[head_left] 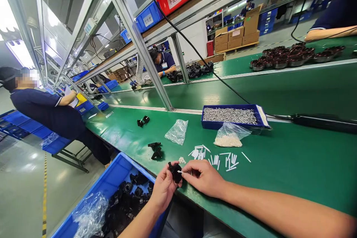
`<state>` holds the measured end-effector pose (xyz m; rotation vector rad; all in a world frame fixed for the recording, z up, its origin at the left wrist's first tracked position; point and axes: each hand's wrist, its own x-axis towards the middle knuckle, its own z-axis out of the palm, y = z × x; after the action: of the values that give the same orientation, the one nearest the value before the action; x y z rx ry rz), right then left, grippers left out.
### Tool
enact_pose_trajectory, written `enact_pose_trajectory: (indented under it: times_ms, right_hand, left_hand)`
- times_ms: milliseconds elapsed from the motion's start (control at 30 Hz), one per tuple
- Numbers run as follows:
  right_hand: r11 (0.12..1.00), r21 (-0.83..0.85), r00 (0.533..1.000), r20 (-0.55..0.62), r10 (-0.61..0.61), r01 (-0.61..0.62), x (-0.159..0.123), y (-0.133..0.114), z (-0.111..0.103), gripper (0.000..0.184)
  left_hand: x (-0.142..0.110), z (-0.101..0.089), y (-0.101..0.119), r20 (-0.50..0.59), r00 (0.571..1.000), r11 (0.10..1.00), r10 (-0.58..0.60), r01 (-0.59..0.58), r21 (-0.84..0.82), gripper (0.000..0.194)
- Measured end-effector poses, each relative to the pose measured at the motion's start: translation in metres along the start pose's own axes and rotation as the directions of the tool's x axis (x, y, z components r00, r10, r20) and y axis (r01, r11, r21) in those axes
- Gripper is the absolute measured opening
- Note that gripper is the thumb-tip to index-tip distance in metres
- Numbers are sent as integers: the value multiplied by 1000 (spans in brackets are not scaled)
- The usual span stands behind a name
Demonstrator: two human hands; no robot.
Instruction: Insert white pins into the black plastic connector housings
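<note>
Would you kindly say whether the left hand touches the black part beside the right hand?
Touching: the head view shows the left hand gripping that black part, thumb against it.

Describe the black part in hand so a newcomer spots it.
Find the near edge of the green bench, beside the blue crate. There the left hand holds the black part. Unlike the black pieces lying nearby, it is held up, a thin pale pin between it and the right hand.
</note>
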<state>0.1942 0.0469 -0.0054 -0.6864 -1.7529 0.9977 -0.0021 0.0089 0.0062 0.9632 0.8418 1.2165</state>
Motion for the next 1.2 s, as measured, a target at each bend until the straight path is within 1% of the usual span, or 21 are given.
enact_pose_trajectory:
  times_ms: [233, 400, 500, 633, 800, 867, 967, 1100, 1200]
  right_hand:
    - [999, -13, 999, -13, -31, 31, -1, 3, 1, 11]
    - [997, -65, 999, -3, -34, 33, 0, 3, 2, 10]
    - [991, -109, 997, 25, -77, 79, -1, 4, 1, 13]
    - [968, -168, 982, 62, -177, 185, -3, 6, 0, 18]
    - [952, -189, 968, 114, -222, 241, -6, 8, -1, 17]
    - [947, -182, 961, 130, -245, 267, -6, 9, -1, 16]
    - [941, -176, 953, 146, -264, 288, -7, 9, -2, 17]
    - [940, -167, 951, 138, -275, 297, -9, 8, -2, 18]
    - [944, -136, 949, 137, -284, 302, -10, 6, -2, 17]
  left_hand:
    - [0, 3, 0, -83, 996, 1000, -8, 6, -15, 47]
    - [0, 0, -4, -96, 995, 1000, -1, 2, 3, 49]
    - [0, -2, -6, -102, 995, 998, 11, -5, 64, 52]
    - [1, -5, -6, -102, 995, 978, 15, 6, 209, 56]
    - [1, -10, -3, -59, 997, 914, 53, -24, 406, 61]
    - [0, -11, -1, -37, 998, 887, 60, -36, 461, 62]
    - [-1, -8, 0, -30, 997, 866, 66, -42, 498, 63]
    - [-3, -4, 2, -36, 996, 854, 84, -53, 518, 61]
    - [-5, -4, 3, -23, 998, 856, 63, -43, 515, 62]
